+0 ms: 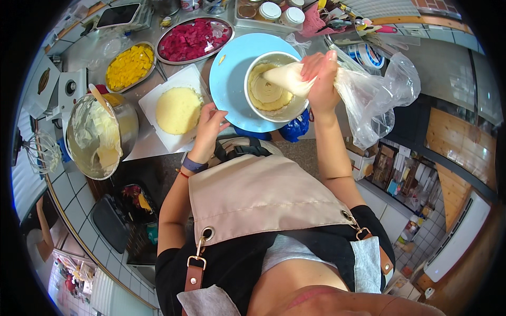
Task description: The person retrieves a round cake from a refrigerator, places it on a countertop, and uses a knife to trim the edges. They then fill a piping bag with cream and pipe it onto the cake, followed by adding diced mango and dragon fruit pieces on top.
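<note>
In my right hand is a clear piping bag full of pale cream, gripped near its filled part. Its tip points down into a round metal cake tin, where cream lies over a yellow sponge layer. The tin stands on a light blue turntable. My left hand is at the turntable's near left edge with its fingers apart, holding nothing. Beside it a round sponge layer lies on white paper.
A metal mixing bowl with cream and a spatula stands at the left. Behind are trays of yellow fruit cubes and magenta fruit cubes. Lidded jars stand at the back, utensils at the back right.
</note>
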Action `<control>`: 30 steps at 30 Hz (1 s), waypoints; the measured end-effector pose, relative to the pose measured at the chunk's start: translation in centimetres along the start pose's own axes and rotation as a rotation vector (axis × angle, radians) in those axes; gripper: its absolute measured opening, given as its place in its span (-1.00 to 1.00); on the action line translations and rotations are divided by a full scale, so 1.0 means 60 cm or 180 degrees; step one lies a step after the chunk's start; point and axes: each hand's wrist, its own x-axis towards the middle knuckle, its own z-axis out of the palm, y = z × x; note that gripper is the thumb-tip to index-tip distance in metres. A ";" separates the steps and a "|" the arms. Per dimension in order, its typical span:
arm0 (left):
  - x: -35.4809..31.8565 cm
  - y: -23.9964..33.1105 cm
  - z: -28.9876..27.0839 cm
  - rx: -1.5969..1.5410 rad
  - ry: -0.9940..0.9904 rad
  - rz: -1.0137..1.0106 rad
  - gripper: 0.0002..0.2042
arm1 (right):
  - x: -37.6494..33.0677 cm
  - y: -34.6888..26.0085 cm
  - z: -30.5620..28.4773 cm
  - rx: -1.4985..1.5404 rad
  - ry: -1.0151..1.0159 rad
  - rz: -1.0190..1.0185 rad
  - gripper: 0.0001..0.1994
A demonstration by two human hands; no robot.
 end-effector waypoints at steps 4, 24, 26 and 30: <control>-0.003 0.001 0.004 -0.0014 0.0001 -0.0010 -0.62 | 0.006 0.007 -0.031 -0.0717 0.0147 0.0072 -0.46; -0.007 0.003 0.008 0.0057 -0.0043 -0.0022 -0.58 | -0.017 -0.055 -0.252 0.3250 0.0765 0.0330 -0.41; -0.007 0.002 0.013 0.0103 0.0072 -0.0011 -0.59 | -0.041 -0.014 -0.273 0.3666 0.0320 0.0561 -0.51; -0.002 -0.002 0.008 0.0155 0.0061 -0.0002 -0.59 | -0.064 -0.003 -0.167 0.2306 0.0383 0.0363 -0.47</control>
